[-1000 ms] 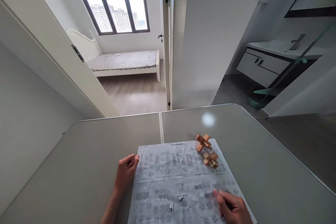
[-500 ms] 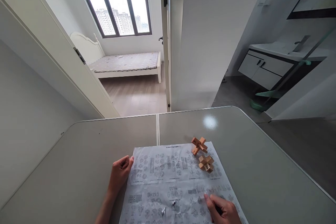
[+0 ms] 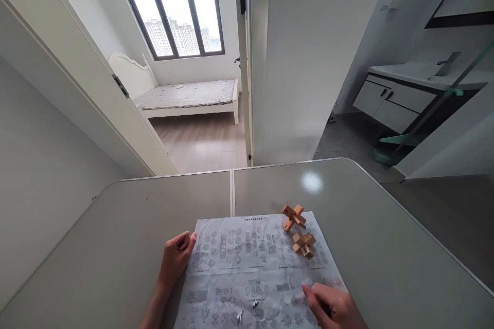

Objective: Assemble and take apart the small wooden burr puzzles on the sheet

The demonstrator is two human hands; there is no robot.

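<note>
A large printed sheet of diagrams [image 3: 250, 267] lies on a grey folding table [image 3: 116, 247]. My left hand [image 3: 174, 259] rests at the sheet's left edge with its fingers curled onto the paper. At the lower right of the sheet, my right hand [image 3: 334, 307] lies with curled fingers pressed on the paper. Two small wooden interlocking puzzles sit on the sheet's far right corner: a darker one [image 3: 293, 216] and a paler one [image 3: 304, 244] just nearer to me. Neither hand touches them.
The table has a centre seam [image 3: 232, 193] and rounded far corners. Beyond it an open doorway shows a bedroom with a bed [image 3: 189, 95] and window. To the right stands a bathroom vanity [image 3: 401, 95]. A white wall pillar [image 3: 304, 61] separates them.
The view has shifted slightly. My left hand and the sheet have slid a little left and nearer to me; my right hand has stayed on the sheet's lower right. The puzzles stay put on the paper.
</note>
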